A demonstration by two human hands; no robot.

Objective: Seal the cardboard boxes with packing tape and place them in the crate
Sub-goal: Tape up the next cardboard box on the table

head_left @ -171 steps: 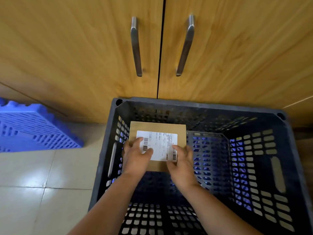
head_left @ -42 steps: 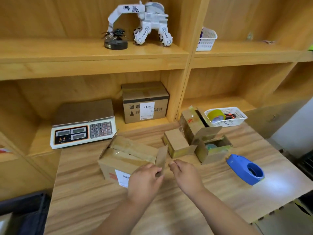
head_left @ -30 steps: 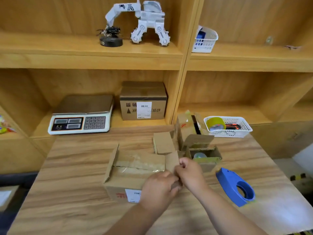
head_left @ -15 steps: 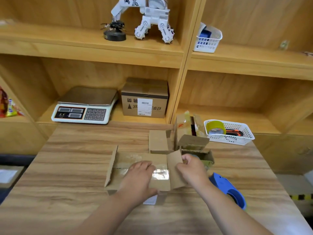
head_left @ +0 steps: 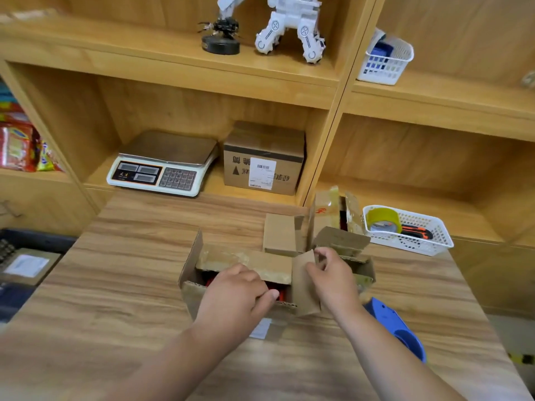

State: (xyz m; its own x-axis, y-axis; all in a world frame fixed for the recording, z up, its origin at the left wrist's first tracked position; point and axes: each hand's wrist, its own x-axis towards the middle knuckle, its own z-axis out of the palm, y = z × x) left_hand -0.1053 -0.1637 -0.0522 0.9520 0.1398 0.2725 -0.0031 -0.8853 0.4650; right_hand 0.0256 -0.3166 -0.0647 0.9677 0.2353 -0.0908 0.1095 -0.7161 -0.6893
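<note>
An open cardboard box (head_left: 231,260) sits in the middle of the wooden table, with something red showing inside. My left hand (head_left: 234,298) lies over its near long flap with fingers curled at the flap's edge. My right hand (head_left: 333,277) pinches the box's right end flap (head_left: 304,285), which stands upright. The far long flap is folded over the opening and carries old tape. A blue tape dispenser (head_left: 396,328) lies on the table just right of my right forearm. The dark crate (head_left: 31,241) is at the left edge below the table, with a labelled box (head_left: 26,266) in it.
A second open box (head_left: 341,241) and a small closed box (head_left: 279,234) stand behind the one I hold. A white basket (head_left: 434,241) with a yellow tape roll sits at the right. The shelf behind holds a scale (head_left: 165,166) and a sealed box (head_left: 263,160).
My left hand has slid from pressing flat on the far flap back to the near flap's edge. The right hand still holds the end flap, now lifted more upright. The camera moved closer.
</note>
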